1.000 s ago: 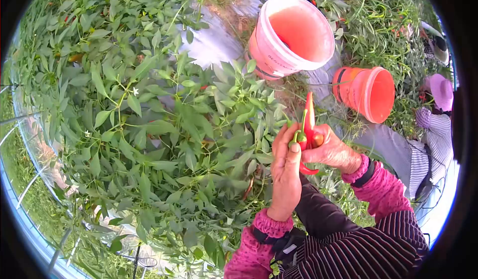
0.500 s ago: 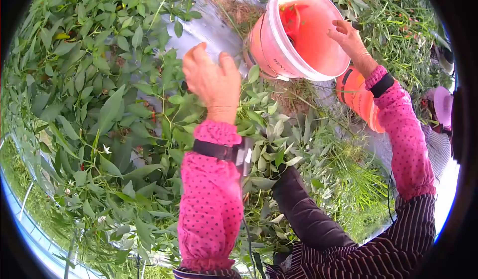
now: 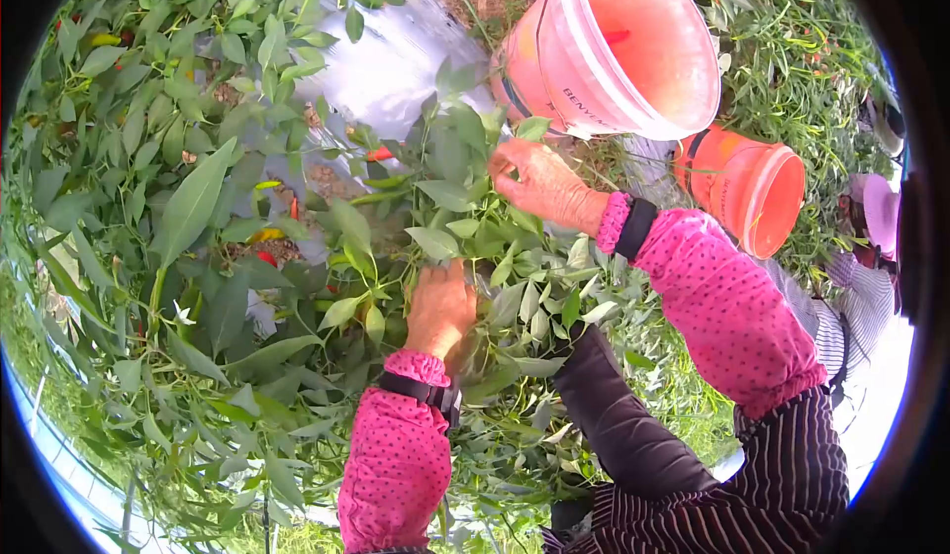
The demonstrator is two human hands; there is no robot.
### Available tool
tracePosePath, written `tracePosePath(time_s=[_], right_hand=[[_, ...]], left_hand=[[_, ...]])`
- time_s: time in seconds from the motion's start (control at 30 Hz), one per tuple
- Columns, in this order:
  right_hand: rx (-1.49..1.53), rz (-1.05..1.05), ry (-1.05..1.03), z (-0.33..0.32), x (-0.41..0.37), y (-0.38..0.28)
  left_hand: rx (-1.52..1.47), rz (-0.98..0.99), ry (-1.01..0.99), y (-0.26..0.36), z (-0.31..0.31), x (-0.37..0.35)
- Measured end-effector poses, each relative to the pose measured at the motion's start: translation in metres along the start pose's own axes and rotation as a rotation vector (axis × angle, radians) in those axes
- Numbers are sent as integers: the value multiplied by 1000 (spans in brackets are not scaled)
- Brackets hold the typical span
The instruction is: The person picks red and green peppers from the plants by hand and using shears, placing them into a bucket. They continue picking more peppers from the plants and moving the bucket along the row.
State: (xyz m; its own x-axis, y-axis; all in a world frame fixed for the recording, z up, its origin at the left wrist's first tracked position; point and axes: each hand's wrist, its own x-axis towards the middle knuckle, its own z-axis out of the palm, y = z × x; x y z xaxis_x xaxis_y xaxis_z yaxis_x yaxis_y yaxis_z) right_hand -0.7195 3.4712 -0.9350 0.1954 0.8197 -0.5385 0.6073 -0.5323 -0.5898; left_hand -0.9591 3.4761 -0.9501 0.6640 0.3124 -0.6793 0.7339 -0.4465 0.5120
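Among the leaves of a chili pepper plant, my left hand reaches in low, with its fingertips hidden by foliage. My right hand is at the plant's right side. Its thumb and fingers are curled together at the leaves, and whatever they hold does not show clearly. A red chili pepper hangs just left of the hands, and another red pepper shows lower among the leaves. Above my right hand stands a tilted pink-white bucket, with a bit of red pepper visible inside.
An orange bucket lies tilted right of the first one. Silvery ground film runs between the plant rows. Another person in a striped top is at the far right, beside a lilac hat. My dark-clad leg is below my right arm.
My right hand has left the bucket's mouth, where red peppers were dropping in, and moved down-left to the plant. My left hand, raised and open before, has moved down into the leaves.
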Motion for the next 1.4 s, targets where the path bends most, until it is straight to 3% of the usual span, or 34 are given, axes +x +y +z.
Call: tracePosePath(time_s=[0.07,0.17,0.23,0.33,0.4,0.53,0.63,0.67,0.73,0.77,0.9,0.97,1.0,1.03,1.17,1.27,1.3,1.33,1.4], right_hand=[[-18,61,16,4,13,8],[-13,3,132,18,43,9],[-6,-61,207,31,75,-9],[-96,-80,68,65,123,-8],[26,-96,-86,89,144,-14],[14,-215,-287,171,186,-8],[-350,-67,-101,202,188,-5],[-470,-42,-132,206,190,0],[-593,-131,-148,209,192,18],[-659,-178,-153,206,194,25],[-181,-24,-106,187,200,51],[112,50,93,163,210,58],[530,175,27,147,216,57],[727,222,51,128,214,58],[929,329,-88,83,197,17],[851,269,-253,99,181,-24],[921,230,-206,108,167,-43],[926,310,-267,107,156,-63],[1236,394,-285,133,144,-78]], left_hand=[[119,128,111,-1,7,-11],[-72,71,-59,6,7,-12],[-44,62,-96,12,17,-12],[-50,99,35,8,30,-16],[-107,87,45,9,21,-17],[-124,-7,-170,14,13,-14],[49,112,60,11,19,-16],[68,122,100,10,25,-18],[-3,116,107,8,37,-21],[103,117,101,8,39,-22],[197,65,175,12,43,-25],[174,86,254,9,58,-25],[185,89,256,9,57,-24],[203,90,256,8,56,-24],[82,61,192,8,55,-19],[51,26,190,12,49,-16],[58,37,183,12,47,-16],[72,36,196,13,48,-16],[102,35,219,11,54,-17]])
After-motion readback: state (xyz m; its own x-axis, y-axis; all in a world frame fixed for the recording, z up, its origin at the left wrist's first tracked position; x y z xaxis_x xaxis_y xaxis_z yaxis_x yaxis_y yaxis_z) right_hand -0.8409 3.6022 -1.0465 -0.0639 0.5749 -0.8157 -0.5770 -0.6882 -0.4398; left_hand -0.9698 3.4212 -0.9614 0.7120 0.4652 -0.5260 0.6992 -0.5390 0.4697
